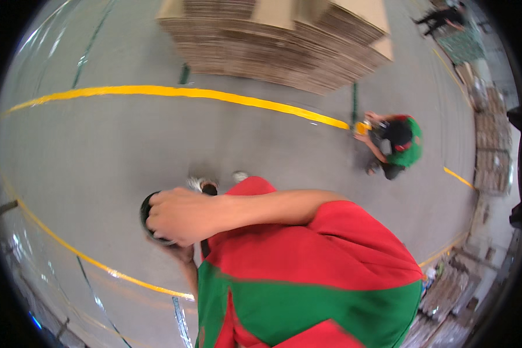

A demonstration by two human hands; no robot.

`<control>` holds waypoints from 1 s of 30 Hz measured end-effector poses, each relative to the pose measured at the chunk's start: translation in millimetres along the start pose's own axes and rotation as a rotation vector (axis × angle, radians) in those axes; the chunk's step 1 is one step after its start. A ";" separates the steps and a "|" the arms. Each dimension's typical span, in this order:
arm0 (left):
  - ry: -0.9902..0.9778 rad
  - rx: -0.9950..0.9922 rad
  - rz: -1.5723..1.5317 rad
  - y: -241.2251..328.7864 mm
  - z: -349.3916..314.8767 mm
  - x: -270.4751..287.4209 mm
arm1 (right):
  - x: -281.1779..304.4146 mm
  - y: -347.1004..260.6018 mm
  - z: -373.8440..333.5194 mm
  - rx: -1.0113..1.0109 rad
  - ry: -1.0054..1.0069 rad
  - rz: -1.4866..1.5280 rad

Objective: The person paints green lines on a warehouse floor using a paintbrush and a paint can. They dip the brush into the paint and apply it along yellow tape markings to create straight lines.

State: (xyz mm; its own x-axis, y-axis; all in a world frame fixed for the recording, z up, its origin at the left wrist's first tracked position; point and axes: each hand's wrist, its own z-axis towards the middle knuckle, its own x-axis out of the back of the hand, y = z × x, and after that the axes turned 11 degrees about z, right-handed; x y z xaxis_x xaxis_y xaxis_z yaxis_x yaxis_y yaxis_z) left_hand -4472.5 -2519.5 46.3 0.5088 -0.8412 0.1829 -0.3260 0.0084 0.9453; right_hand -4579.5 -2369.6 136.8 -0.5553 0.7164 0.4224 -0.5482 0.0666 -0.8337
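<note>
My right hand (182, 217) reaches across my body to the left, its bent fingers closed over a dark round object (146, 219). Only the object's black, curved edge shows around the fingers, so its kind cannot be told. Just beneath it is my left hand (184, 253), close against the right one. The left fingers are mostly hidden behind the right hand and the object. My sleeve and top (307, 249) are red and green. One shoe (197, 183) shows on the floor beyond my hands.
A co-worker (409, 142) in green and red crouches at the right, holding a yellow thing (362, 128) by the yellow floor line (214, 94). Stacked flat cardboard (261, 52) stands ahead. Another person (446, 20) sits far right, near wrapped stacks (493, 142). Green strips (354, 101) mark the floor.
</note>
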 end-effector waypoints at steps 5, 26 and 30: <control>-0.184 -0.169 -0.120 28.9 180.1 -9.7 | 14.7 76.2 140.2 0.018 0.087 -0.160; -0.366 -0.818 0.403 282.5 839.7 -143.6 | 222.7 373.4 690.3 -0.135 0.420 -0.178; -0.380 -0.794 0.445 335.6 952.0 -201.3 | 294.1 432.0 778.8 -0.185 0.433 -0.101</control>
State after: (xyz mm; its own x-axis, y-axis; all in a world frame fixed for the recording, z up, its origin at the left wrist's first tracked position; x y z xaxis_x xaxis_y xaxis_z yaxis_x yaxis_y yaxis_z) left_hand -5442.8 -2862.0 69.7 0.1343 -0.7899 0.5983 0.2745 0.6098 0.7435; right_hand -5466.6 -2670.9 177.9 -0.1715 0.9207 0.3504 -0.4438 0.2454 -0.8619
